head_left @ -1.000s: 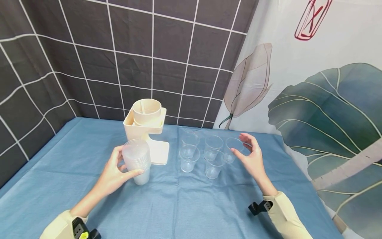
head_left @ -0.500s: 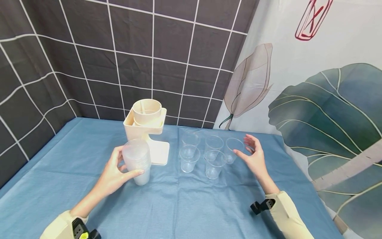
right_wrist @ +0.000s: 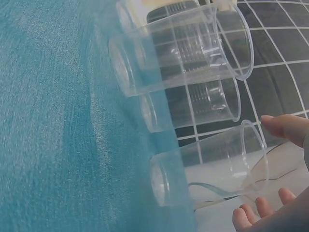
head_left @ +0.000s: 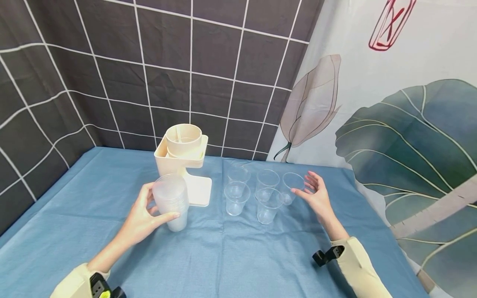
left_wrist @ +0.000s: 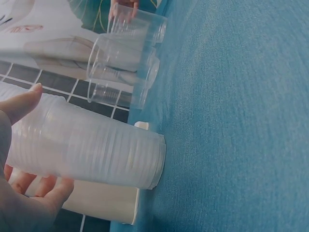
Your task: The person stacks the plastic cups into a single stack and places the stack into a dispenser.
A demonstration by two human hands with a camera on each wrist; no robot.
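Note:
My left hand (head_left: 147, 213) grips a stack of nested clear plastic cups (head_left: 175, 207), thumb on one side and fingers on the other. The left wrist view shows the stack (left_wrist: 91, 140) standing with its base on the cloth. My right hand (head_left: 318, 196) is just right of the rearmost right single cup (head_left: 288, 194). In the right wrist view its thumb and fingers are spread about the rim of that cup (right_wrist: 207, 166), seemingly without gripping it. More single cups stand upright in two rows to the left, among them a front cup (head_left: 266, 211) and a front-left cup (head_left: 235, 203).
Behind the stack stands a cream holder (head_left: 199, 190) with a round cream cup (head_left: 182, 138) on top. Blue cloth (head_left: 223, 260) covers the table. A dark grid curtain (head_left: 212, 99) and a leaf-print curtain (head_left: 357, 103) hang at the back and right.
My right hand has shifted slightly right and its fingers have come away from the rearmost right cup, which stays standing. My left hand and the stack have not moved.

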